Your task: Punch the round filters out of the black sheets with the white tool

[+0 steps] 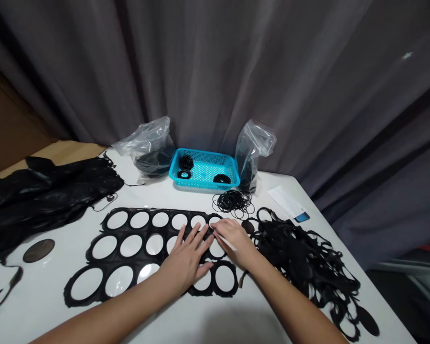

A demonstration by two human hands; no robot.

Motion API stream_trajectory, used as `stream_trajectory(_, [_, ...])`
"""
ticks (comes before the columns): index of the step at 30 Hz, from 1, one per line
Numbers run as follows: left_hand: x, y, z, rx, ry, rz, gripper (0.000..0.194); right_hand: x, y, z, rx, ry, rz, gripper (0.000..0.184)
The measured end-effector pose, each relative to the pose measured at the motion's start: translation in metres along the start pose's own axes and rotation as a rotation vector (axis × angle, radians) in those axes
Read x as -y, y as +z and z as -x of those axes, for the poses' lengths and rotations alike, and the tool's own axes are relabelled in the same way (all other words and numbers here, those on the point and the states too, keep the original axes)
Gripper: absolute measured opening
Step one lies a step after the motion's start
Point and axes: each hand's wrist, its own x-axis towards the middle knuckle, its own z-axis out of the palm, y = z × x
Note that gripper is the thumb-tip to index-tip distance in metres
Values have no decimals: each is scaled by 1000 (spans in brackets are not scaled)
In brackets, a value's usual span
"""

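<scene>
A black sheet (147,224) with rows of large round holes lies flat on the white table. My left hand (184,260) rests on its right half with fingers spread, pressing it down. Beside those fingertips, my right hand (234,239) is closed around a slim white stick-like tool (225,241), at the sheet's upper right holes. The tool's tip is hidden by my fingers, so its exact kind does not show. Just beyond my right hand lies a loose tangle of thin black rings (232,202).
Behind stands a blue basket (204,184) holding black rings, between two clear plastic bags (152,143) (252,148). A heap of black scraps (301,258) covers the right side. Crumpled black material (46,191) and a dark disc (38,251) lie left. A white paper (285,201) sits back right.
</scene>
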Motion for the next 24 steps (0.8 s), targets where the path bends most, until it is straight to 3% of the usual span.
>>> stream_trajectory(2, [-1,2,0,4,-10,0,61,-8,-5,-2,-76,14,174,20])
stream_trajectory(5, [-1,5,0,-10,-18,7,58,-32,-24,-4,-367,224,328,23])
stream_trajectory(7, [-1,5,-1,-21,-19,13,57,-46,-42,-2,-520,350,341,26])
stream_trajectory(10, [-1,2,-2,-8,-20,20,57,-49,-63,5,-588,445,207,26])
stream_trajectory(13, [-2,-6,0,14,4,34,59,-28,-62,13,-465,494,-48,27])
stream_trajectory(18, [-9,-10,22,10,74,86,51,19,-26,27,-94,455,-447,20])
stream_trajectory(24, [-15,-3,45,-4,94,63,55,39,2,41,-20,489,-523,18])
